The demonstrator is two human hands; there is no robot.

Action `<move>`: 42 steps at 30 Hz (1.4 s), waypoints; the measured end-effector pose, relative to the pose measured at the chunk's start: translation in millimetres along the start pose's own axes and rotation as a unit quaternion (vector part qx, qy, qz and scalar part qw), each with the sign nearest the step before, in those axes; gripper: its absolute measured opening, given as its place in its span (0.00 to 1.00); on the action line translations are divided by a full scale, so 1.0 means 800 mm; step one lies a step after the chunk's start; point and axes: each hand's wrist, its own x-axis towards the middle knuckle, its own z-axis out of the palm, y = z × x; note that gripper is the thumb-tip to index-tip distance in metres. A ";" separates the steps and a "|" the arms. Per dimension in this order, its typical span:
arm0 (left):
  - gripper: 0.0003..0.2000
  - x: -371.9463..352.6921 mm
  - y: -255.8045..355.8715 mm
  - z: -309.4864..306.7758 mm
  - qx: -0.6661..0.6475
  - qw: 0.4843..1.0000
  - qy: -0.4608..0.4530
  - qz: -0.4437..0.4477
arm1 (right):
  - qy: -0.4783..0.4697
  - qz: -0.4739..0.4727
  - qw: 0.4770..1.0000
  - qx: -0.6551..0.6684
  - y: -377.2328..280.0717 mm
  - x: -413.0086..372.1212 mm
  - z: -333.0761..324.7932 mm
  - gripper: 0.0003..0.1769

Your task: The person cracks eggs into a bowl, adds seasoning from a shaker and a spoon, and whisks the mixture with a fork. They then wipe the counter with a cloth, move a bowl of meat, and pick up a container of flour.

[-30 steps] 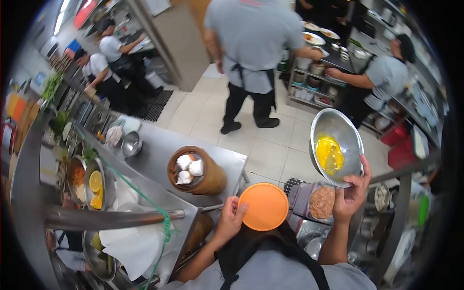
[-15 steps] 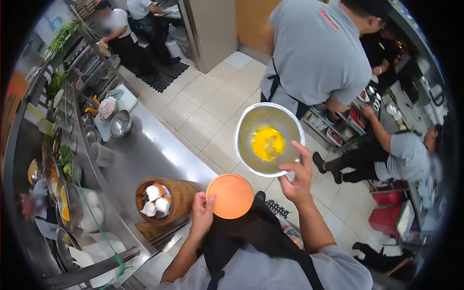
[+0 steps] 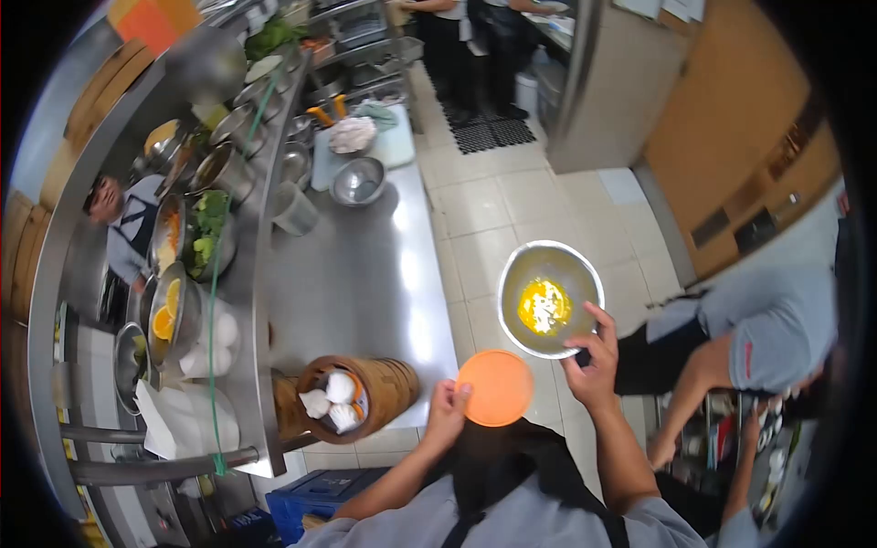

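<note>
My right hand (image 3: 596, 361) grips the rim of a metal bowl (image 3: 512, 320), thumb and fingers at its lower right edge. Yellow liquid like beaten egg (image 3: 545, 306) lies in the bottom of the bowl. In my left hand (image 3: 448, 411) is a round orange lid (image 3: 496, 388), pinched at its left edge, just below the bowl and apart from it. To the left of that hand, a bamboo steamer (image 3: 388, 393) with several white buns (image 3: 341, 387) rests on the steel counter (image 3: 365, 274).
Farther along the counter are an empty metal bowl (image 3: 358, 181), a clear container (image 3: 294, 208) and a white board (image 3: 393, 142). A steel shelf at left holds broccoli (image 3: 208, 219) and orange slices (image 3: 164, 321). A blue crate (image 3: 315, 498) stands below. A person in grey (image 3: 740, 338) bends at right.
The view has turned left, so the counter and shelf show more centrally and the co-workers at right less. Both hands still hold the bowl and the lid.
</note>
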 end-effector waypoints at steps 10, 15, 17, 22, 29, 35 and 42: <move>0.17 0.101 0.033 0.053 -0.010 0.986 0.163 0.031 | -0.095 -0.014 0.995 0.029 0.083 0.150 0.063 0.11; 0.17 0.145 0.038 0.054 -0.057 0.957 0.281 0.041 | -0.130 -0.023 0.988 0.076 0.142 0.223 0.110 0.11; 0.16 0.167 0.053 0.052 -0.047 0.944 0.319 0.068 | -0.144 -0.029 0.985 0.095 0.169 0.248 0.135 0.11; 0.16 0.234 0.069 0.050 -0.108 0.899 0.423 0.044 | -0.192 -0.081 0.970 0.124 0.226 0.330 0.187 0.13; 0.18 0.313 0.125 0.065 -0.223 0.816 0.529 0.061 | -0.290 -0.077 0.934 0.191 0.280 0.472 0.246 0.15; 0.17 0.392 0.173 0.073 -0.271 0.778 0.562 0.073 | -0.312 -0.164 0.916 0.193 0.307 0.578 0.322 0.15; 0.17 0.487 0.216 0.028 -0.319 0.762 0.558 0.079 | -0.331 -0.157 0.914 0.177 0.318 0.673 0.384 0.15</move>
